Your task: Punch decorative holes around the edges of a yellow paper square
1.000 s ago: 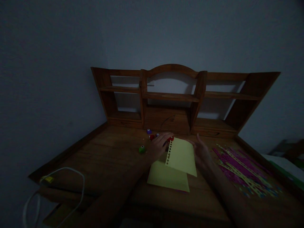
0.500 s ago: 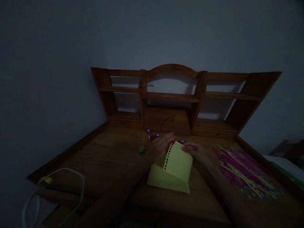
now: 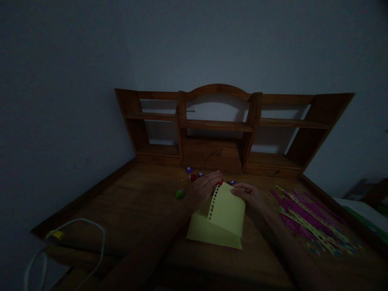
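Punched sheet: one yellow sheet (image 3: 228,208) with a row of holes down its left edge; it lies at 4 o'clock from the left hand (image 3: 202,189) and 8 o'clock from the right hand (image 3: 247,194), 12 being away toward the wooden shelf (image 3: 216,126).
Under-sheet: more yellow paper (image 3: 209,235) at 6 o'clock beneath it, pink peeping at the near edge; I can't count the layers.
Little bright pieces: six that I can see. One red piece (image 3: 220,182) by the left fingertips; from that hand, one purple piece (image 3: 200,174) at 12, another red one (image 3: 192,178) at 10, another purple one (image 3: 188,170) towards 11, one green piece (image 3: 180,194) near 9. One blue-purple piece (image 3: 233,182) sits at 10 from the right hand.
Strips: a pink and yellow heap (image 3: 312,216) on the bench (image 3: 142,190), between 3 and 4 from the right hand, too tangled to count.
Left hand: fingers together, laid over the red piece at the sheet's top corner; I can't tell how firmly they close on it.
Right hand: thumb on top, fingers behind, pinching the punched sheet's upper right corner.
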A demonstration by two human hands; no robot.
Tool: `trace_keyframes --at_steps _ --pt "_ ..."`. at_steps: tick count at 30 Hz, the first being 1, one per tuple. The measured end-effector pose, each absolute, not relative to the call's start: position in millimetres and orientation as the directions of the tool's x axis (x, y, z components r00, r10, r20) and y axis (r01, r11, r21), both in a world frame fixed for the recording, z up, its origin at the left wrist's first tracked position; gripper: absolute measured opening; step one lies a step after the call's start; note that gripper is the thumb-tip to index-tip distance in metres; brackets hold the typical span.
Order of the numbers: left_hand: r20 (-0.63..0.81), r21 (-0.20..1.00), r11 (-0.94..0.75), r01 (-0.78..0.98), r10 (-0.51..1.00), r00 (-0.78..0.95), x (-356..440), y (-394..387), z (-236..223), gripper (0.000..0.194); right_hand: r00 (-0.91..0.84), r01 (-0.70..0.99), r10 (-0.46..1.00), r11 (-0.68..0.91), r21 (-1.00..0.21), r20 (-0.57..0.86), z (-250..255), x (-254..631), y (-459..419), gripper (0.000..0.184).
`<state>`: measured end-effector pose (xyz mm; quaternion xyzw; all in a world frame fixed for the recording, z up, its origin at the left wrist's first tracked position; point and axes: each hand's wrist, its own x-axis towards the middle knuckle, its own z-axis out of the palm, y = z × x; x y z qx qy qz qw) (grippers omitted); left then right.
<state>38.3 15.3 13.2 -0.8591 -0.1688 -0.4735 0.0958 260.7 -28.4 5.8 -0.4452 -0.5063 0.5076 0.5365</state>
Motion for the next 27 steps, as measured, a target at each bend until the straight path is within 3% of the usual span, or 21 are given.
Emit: trace_keyframes --at_steps 7,14,27 --pt "0.853 -0.082 -0.913 0.399 0.143 0.503 36.2 16.5 9.1 0.038 0.021 -0.065 0.990 0.139 -0.988 0.138 3.0 260.7 -26.6 0.030" --pt "0.864 -0.077 -0.906 0.416 0.147 0.481 35.5 15.5 8.4 0.039 0.107 -0.076 0.983 0.155 -0.985 0.147 6.4 253.5 -32.0 0.029" --pt "0.880 -0.091 -0.924 0.372 0.100 0.464 34.5 19.1 3.7 0.042 0.029 0.033 0.979 0.202 -0.979 0.203 10.2 261.0 -31.2 0.028"
